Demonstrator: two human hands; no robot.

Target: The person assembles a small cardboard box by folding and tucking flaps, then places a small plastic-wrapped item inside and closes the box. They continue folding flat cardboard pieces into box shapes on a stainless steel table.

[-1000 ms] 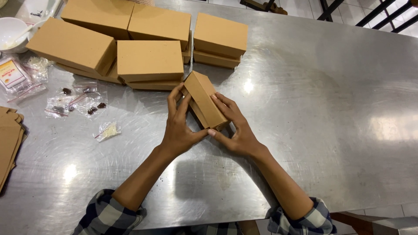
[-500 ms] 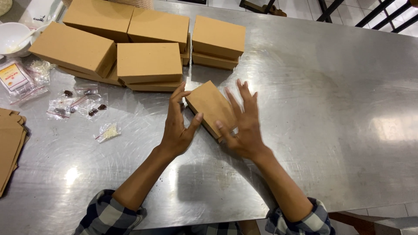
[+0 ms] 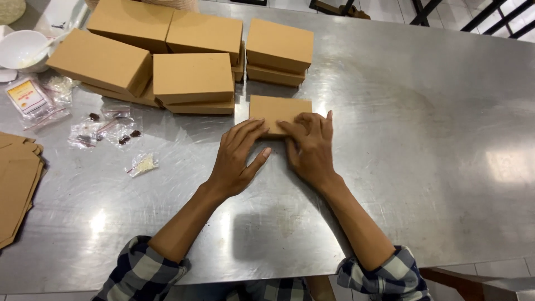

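A small brown cardboard box lies flat on the steel table, just in front of the stacked boxes. My left hand has its fingertips laid on the box's near left edge, thumb spread off to the side. Over the near right part of the box, my right hand presses down with its fingers together. Both forearms reach in from the bottom of the view, with checked sleeves rolled at the elbows.
Several closed brown boxes are stacked at the back left. A white bowl and small clear plastic bags lie at the left. Flat cardboard blanks hang over the left edge.
The box was held tilted up off the table between both hands; it now lies flat, farther from me, with both hands pressing on its near side.
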